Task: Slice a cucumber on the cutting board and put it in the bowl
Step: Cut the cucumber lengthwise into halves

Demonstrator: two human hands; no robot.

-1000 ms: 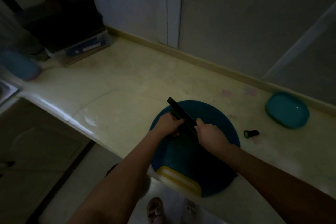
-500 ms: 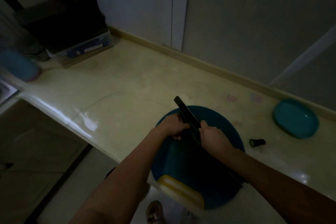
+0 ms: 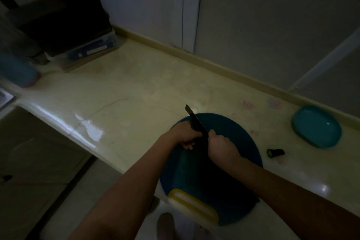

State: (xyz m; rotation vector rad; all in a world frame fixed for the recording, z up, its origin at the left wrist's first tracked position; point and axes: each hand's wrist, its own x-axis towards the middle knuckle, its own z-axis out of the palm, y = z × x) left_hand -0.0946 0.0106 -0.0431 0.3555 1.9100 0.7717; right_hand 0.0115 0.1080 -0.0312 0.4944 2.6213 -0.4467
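A short cucumber piece point(image 3: 275, 152) with a pale cut face lies on the cream counter point(image 3: 136, 91), just right of the round blue cutting board point(image 3: 233, 132) and well apart from both hands. It lies between the board and the teal bowl point(image 3: 316, 126), which stands at the far right near the wall. The rest of the cucumber cannot be made out: the place between the two hands is too dark.

The left hand point(image 3: 185, 136) rests on the far left part of the board, its fingers curled under, close against the left side of the blade. What these fingers hold I cannot tell. The right hand point(image 3: 220, 146) is closed in a fist around the handle of the dark knife point(image 3: 195, 121). The blade points far and left, between the two hands, with its tip over the far edge of the board. The yellow grip point(image 3: 192, 203) of the board is at the near side, over the counter edge.
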